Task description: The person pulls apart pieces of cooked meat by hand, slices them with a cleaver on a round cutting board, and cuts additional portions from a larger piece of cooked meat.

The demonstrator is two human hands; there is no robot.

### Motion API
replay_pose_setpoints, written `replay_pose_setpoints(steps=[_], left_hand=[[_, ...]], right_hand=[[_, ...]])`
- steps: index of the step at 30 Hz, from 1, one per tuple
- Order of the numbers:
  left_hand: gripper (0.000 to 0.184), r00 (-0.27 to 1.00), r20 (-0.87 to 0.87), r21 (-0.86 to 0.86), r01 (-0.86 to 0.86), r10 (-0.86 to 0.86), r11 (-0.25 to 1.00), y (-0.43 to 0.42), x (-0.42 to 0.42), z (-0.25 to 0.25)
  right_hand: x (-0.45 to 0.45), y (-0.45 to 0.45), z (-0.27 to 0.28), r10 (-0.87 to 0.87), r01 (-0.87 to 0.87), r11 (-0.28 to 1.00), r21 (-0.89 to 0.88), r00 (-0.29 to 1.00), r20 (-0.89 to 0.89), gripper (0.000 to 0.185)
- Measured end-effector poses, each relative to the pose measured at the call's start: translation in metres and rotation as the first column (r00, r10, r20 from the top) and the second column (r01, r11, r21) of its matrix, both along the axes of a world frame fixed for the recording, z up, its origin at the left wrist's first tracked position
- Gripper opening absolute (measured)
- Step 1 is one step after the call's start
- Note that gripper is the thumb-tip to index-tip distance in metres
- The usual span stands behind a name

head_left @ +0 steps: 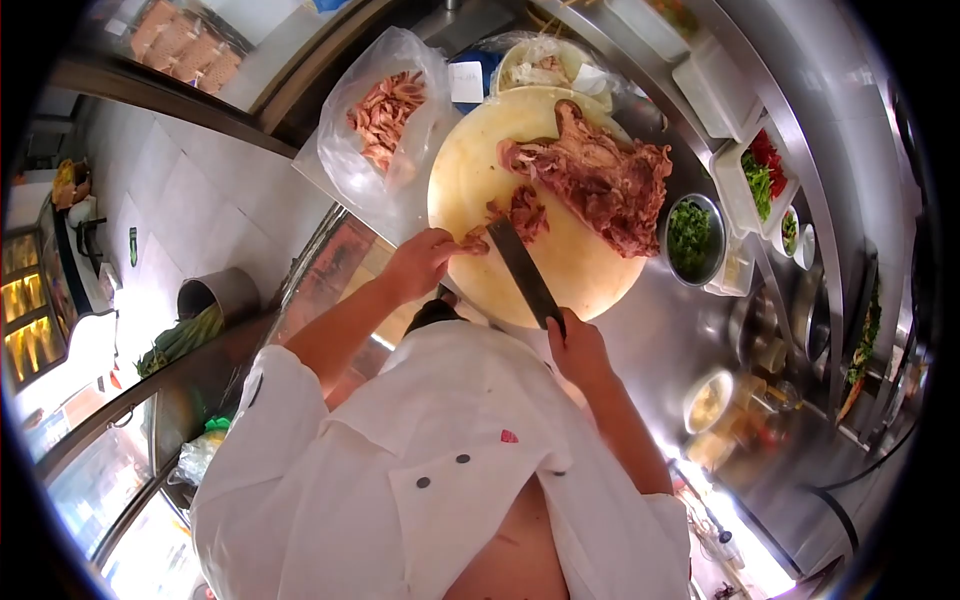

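A round, pale cutting board lies in front of me. My right hand is wrapped round the handle of a cleaver, its dark blade slanting across the board's near part. At the board's left edge, the closed fingers of my left hand hold a small piece of meat, just left of the blade's tip. Several cut bits of meat lie beyond the blade. A large brown chunk of cooked meat rests on the far right of the board.
An open plastic bag with meat strips stands left of the board. Behind it is a plastic-lined bowl. To the right sit a metal bowl of chopped greens and a white tray with greens and red peppers. A steel shelf runs along the right.
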State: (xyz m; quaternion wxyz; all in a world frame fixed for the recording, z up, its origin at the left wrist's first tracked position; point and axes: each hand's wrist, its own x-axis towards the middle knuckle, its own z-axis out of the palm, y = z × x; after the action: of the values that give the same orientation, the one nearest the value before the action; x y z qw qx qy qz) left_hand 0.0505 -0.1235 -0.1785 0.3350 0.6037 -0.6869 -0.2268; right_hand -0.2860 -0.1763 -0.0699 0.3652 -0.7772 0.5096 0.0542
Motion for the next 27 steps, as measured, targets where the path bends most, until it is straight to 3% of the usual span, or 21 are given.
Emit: replay_pose_setpoints(steps=[4,13,19,22,25,27], left_hand=[[0.033,0.987,0.057,-0.058,-0.149,0.152,0.987,0.008,0.008,-0.009],[0.024,0.974,0.052,-0.184,-0.206,0.218,0.961,-0.004,0.016,-0.006],[0.020,0.963,0.044,-0.219,-0.249,0.265,0.943,-0.001,0.020,-0.010],[0.019,0.915,-0.155,0.155,-0.350,0.372,0.924,0.008,0.027,-0.024],[0.021,0.773,-0.441,0.339,-0.327,0.456,0.882,0.006,0.028,-0.025],[0.020,0.744,-0.502,0.452,-0.210,0.442,0.867,-0.003,0.021,-0.008]], right_hand=[[0.015,-0.003,0.023,0.027,-0.027,1.000,0.005,0.999,-0.026,0.026],[0.038,-0.008,0.041,0.150,-0.149,0.989,0.019,0.984,-0.100,0.026],[0.030,-0.011,-0.004,0.187,-0.181,0.982,0.052,0.966,-0.176,0.027],[0.025,-0.011,-0.002,0.165,-0.150,0.984,0.092,0.967,-0.194,0.029],[0.011,-0.009,-0.002,0.055,-0.046,0.989,0.142,0.997,-0.061,0.031],[0.008,-0.006,-0.007,-0.044,0.045,0.990,0.131,0.999,-0.005,0.033]])
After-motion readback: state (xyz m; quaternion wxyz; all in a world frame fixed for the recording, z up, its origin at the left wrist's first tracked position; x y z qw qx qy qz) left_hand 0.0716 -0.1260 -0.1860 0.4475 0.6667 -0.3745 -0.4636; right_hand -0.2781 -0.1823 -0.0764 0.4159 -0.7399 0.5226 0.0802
